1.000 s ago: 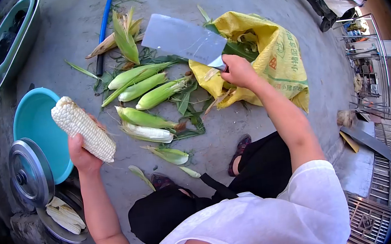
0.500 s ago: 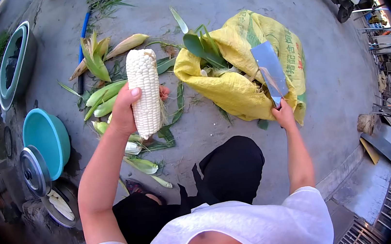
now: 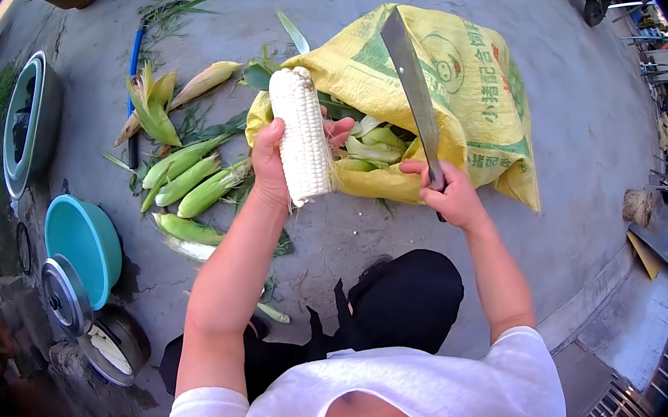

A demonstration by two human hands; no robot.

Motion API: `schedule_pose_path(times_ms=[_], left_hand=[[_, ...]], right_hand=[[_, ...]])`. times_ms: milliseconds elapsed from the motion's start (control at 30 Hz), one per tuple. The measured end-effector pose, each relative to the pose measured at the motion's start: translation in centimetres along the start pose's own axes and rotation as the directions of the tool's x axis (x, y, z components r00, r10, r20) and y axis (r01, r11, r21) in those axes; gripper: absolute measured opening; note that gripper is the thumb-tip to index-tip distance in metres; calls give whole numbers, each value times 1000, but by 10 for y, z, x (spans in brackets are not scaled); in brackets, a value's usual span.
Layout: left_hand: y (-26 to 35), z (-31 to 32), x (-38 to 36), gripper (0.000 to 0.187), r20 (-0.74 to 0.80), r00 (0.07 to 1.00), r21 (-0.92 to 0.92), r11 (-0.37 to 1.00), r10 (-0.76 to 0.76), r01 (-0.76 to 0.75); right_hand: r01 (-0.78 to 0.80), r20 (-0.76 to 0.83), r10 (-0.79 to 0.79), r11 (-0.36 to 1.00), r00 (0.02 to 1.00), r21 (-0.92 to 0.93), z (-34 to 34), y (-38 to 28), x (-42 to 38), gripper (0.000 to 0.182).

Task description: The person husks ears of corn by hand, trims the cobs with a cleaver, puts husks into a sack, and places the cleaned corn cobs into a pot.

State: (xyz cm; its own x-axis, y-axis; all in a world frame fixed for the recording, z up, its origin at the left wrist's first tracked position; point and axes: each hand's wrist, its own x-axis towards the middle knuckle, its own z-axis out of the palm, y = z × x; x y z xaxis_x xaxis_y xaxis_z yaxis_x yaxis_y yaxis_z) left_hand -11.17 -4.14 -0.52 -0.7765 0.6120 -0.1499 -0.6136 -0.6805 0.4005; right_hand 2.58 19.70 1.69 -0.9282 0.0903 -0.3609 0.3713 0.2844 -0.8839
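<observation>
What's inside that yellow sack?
Pale green corn husks show within the mouth of the yellow sack; anything deeper is covered by its sides, so I can't tell.

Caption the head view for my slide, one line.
Left hand holding a husked corn cob, right hand gripping a cleaver, a yellow sack lying on the ground.

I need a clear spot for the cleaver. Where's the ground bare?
Widest: the grey ground right of the yellow sack, on the side of the right hand and cleaver. A smaller, mostly bare patch lies between the sack and the black trousers. Crowded: left of the sack, where green corn ears, husks and a blue pole lie.
</observation>
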Motion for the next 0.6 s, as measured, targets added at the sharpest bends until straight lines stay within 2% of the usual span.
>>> schedule_pose_path(times_ms=[100, 167, 200, 267, 300, 333, 400, 433, 467, 500, 533, 567, 600], left_hand=[[-13, -16, 2, 61, -50, 968, 67, 966, -245, 248], [-27, -62, -5, 55, -209, 891, 160, 884, -404, 439], [-30, -78, -13, 55, -313, 835, 190, 831, -454, 523], [-30, -99, -35, 53, -411, 757, 101, 800, -507, 591], [-23, -97, -44, 51, -338, 788, 39, 829, -515, 558], [-15, -97, -44, 51, -331, 787, 38, 826, -520, 562], [5, -83, -51, 54, -67, 863, 50, 863, -500, 503], [12, -77, -51, 65, -17, 885, 61, 883, -465, 465], [22, -72, -48, 65, -33, 890, 57, 889, -454, 455], [33, -66, -45, 67, 83, 901, 88, 904, -426, 419], [42, -57, -45, 69, 201, 896, 119, 917, -397, 380], [48, -45, -45, 74, 242, 910, 84, 942, -335, 325], [49, -38, -49, 68, 248, 924, 0, 954, -291, 301]], right_hand=[[82, 8, -83, 992, 997, 100, 7, -20, 1, 12], [78, 27, -82, 987, 996, 138, 11, -28, 5, 12], [88, 5, -89, 992, 996, 85, 9, -27, 10, 11], [100, -26, -100, 995, 995, 27, 4, -24, 13, 12], [26, -60, -25, 999, 998, 24, 1, -21, 14, 12], [-51, -93, 53, 998, 994, 25, 0, -20, 14, 12], [-113, -100, 119, 991, 988, 72, 3, -34, 4, 11], [31, -92, -14, 983, 996, 180, 6, -39, -1, 12], [176, -95, -155, 941, 983, 290, 11, -46, -3, 13], [177, -74, -162, 938, 984, 299, 17, -61, -7, 13], [269, -87, -255, 898, 963, 349, 22, -80, -14, 14], [360, -110, -346, 846, 932, 393, 28, -92, -19, 15], [368, -104, -357, 841, 928, 397, 35, -98, -23, 15]])
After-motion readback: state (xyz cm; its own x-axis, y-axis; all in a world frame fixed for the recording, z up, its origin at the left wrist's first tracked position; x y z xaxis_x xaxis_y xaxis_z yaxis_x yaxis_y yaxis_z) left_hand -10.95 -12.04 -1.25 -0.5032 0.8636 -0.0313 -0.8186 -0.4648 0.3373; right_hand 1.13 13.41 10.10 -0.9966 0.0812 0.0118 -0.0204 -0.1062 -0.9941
